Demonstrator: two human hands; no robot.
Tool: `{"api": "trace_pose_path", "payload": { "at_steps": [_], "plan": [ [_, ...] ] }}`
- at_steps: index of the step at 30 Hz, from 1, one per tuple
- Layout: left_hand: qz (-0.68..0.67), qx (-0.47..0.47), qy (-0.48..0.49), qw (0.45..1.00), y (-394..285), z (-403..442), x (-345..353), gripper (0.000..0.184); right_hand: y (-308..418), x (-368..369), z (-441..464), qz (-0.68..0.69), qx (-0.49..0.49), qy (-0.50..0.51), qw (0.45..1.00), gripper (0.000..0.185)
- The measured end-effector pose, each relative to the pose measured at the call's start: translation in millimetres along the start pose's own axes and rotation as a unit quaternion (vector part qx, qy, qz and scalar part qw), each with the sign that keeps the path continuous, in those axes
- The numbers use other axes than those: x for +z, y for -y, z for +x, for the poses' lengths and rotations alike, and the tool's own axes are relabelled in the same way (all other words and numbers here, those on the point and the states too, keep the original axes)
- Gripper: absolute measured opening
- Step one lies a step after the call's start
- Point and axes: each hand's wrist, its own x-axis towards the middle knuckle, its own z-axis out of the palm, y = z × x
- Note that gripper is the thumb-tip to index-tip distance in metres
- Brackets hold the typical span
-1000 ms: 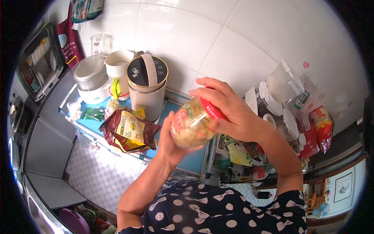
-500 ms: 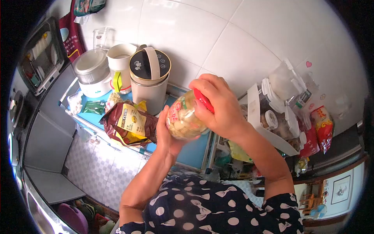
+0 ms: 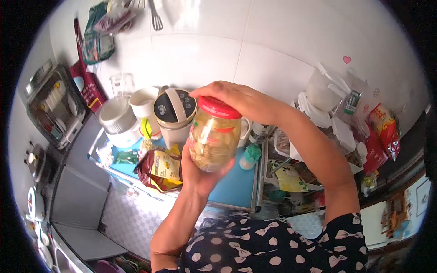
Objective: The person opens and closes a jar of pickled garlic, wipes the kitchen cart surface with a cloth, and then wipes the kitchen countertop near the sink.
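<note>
A glass jar (image 3: 213, 143) of pale pieces in liquid, with a printed label and a red lid (image 3: 220, 108), is held almost upright in front of me. My left hand (image 3: 200, 175) is closed around its lower part, palm beneath and thumb along the near side. Over the top lies my right hand (image 3: 236, 98), its fingers bent across the lid; the thumb is hidden. Behind the jar stands a beige appliance with a black top (image 3: 175, 109). Left of my left hand is an opened brown and yellow bag (image 3: 161, 170) on the blue surface (image 3: 230, 189).
A white lidded container (image 3: 117, 119) and a white pitcher (image 3: 143, 102) stand at the back left. To the right are a green-capped bottle (image 3: 250, 157), a yellow-green packet (image 3: 291, 176) and white storage boxes (image 3: 314, 109). A slotted turner (image 3: 156, 20) hangs on the wall.
The jar has turned from strongly tilted to nearly upright. My right hand has gone from gripping the lid's side to lying across its top. The camera view has shifted upward.
</note>
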Motion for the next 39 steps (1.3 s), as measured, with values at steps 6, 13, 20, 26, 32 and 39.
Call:
{"api": "trace_pose_path", "payload": {
  "at_steps": [6, 13, 20, 26, 32, 39],
  "plan": [
    [-0.001, 0.062, 0.014, 0.998, -12, -20, 32, 0.07, 29, -9, 16, -0.107, -0.063, 0.019, 0.992, 0.052],
    [0.035, 0.133, 0.006, 0.99, -27, -43, 49, 0.058, 39, -12, 37, 0.033, -0.103, 0.081, 0.991, 0.064],
    [0.033, 0.217, 0.037, 0.975, -37, -61, 72, 0.055, 54, -11, 54, -0.008, -0.149, 0.049, 0.988, 0.076],
    [0.016, 0.252, 0.035, 0.967, -42, -67, 76, 0.056, 64, -5, 69, 0.015, -0.134, 0.047, 0.99, 0.072],
    [0.01, 0.239, 0.042, 0.97, -49, -68, 69, 0.056, 67, -4, 75, -0.023, -0.157, 0.058, 0.986, 0.07],
    [0.005, 0.199, 0.039, 0.979, -51, -63, 69, 0.055, 70, -4, 77, -0.068, -0.17, 0.058, 0.981, 0.068]
  ]
}}
